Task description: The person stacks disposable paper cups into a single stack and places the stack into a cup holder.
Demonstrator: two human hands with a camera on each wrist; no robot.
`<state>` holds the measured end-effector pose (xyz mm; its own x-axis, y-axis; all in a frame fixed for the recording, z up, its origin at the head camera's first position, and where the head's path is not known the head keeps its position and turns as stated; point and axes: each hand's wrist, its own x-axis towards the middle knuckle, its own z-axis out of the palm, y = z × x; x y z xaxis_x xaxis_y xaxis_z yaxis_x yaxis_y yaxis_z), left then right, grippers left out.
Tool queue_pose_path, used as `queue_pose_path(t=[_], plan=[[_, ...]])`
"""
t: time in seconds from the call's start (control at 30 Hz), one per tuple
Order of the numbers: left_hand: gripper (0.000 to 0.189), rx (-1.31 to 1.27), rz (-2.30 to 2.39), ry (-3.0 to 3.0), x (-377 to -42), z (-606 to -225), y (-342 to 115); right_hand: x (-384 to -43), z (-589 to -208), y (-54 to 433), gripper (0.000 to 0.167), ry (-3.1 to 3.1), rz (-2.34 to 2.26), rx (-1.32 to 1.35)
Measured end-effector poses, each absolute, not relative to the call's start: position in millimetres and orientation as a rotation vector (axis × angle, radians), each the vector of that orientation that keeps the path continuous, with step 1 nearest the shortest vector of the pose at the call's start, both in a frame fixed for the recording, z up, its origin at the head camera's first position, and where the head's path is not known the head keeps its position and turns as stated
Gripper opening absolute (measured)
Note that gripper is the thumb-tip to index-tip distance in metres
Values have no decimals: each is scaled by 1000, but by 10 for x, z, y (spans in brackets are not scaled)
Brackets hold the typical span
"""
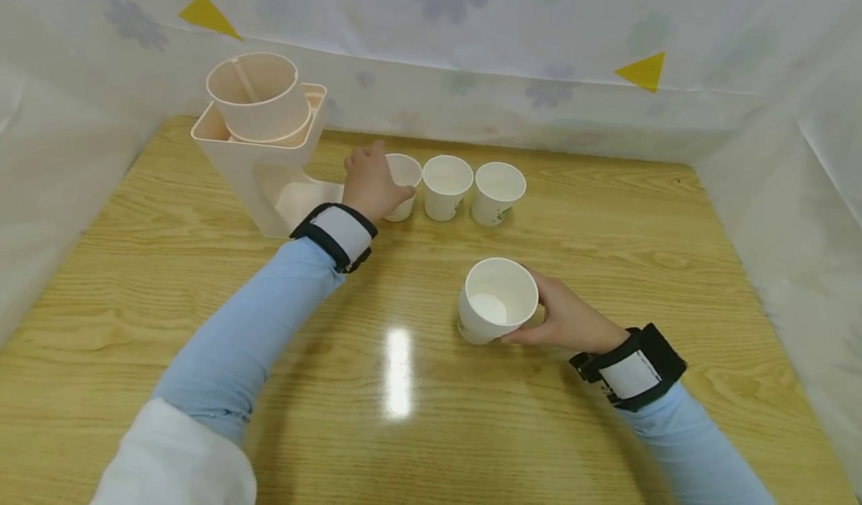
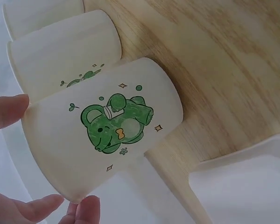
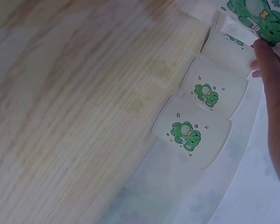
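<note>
A white paper cup stands at the left end of a row at the back of the table. My left hand grips it near the rim, thumb on one side and fingers on the other. In the left wrist view, this cup shows a printed green bear. Two more white paper cups, a middle one and a right one, complete the row. Closer to me, my right hand holds another paper cup from its right side, mouth up. Its inside shows only a white bottom.
Left of the row stands a cream-coloured dispenser-like stand with a round container on top, a thin rod inside it. Floral sheeting with yellow triangles hangs behind the wooden table.
</note>
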<state>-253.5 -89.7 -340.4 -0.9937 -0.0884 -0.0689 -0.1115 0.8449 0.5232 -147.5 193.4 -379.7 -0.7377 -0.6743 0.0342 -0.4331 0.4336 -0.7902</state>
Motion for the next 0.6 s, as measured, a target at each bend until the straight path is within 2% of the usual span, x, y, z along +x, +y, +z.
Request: queue_pose_path(t=[0.6], plan=[[88, -188, 915, 2976, -2475, -3305, -994, -1492, -3772, 1934, 77, 2418, -1188, -964]])
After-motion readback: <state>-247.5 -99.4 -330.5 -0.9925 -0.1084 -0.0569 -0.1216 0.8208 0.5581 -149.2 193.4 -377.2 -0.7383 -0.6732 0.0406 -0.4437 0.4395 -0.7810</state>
